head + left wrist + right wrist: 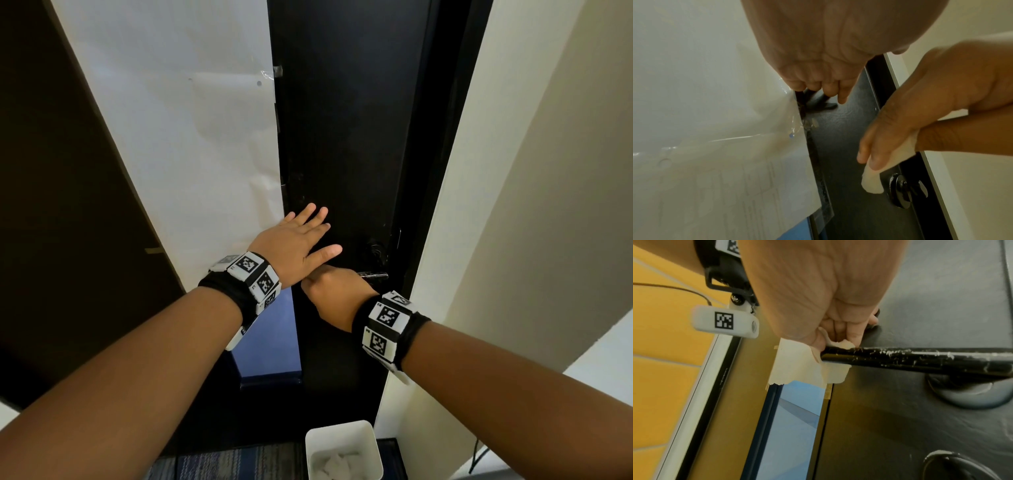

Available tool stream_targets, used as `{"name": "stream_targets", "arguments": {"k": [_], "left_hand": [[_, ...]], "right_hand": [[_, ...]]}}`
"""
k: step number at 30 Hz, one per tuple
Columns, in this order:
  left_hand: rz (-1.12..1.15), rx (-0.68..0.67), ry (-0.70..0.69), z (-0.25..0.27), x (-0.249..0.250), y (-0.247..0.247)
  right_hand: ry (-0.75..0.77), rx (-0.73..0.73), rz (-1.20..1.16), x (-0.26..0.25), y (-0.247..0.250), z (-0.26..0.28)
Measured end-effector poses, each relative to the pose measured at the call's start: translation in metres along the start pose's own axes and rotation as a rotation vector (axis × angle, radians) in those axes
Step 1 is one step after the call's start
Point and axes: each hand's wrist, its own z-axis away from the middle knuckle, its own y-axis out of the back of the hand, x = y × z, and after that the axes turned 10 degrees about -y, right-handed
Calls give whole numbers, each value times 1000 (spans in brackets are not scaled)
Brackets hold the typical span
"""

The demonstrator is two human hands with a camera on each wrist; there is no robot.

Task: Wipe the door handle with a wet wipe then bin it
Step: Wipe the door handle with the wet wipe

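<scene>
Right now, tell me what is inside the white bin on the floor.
The bin holds crumpled white wipes. Its bottom and anything beneath them is covered.

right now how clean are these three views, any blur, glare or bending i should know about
Head view: sharp, but the wide lens splays the black door and walls outward; the door handle is lost in dark. Left wrist view: the left hand is close and soft, and the taped plastic sheet looks hazy with glare streaks. Right wrist view: mild blur; the scratched handle shows glints beside the wet wipe.
</scene>
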Motion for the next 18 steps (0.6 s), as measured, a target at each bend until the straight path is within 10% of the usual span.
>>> {"name": "stream_targets", "arguments": {"k": [18], "left_hand": [[-27,-10,5,1,0,1]], "right_hand": [[348,128,393,24,-11,27]]}}
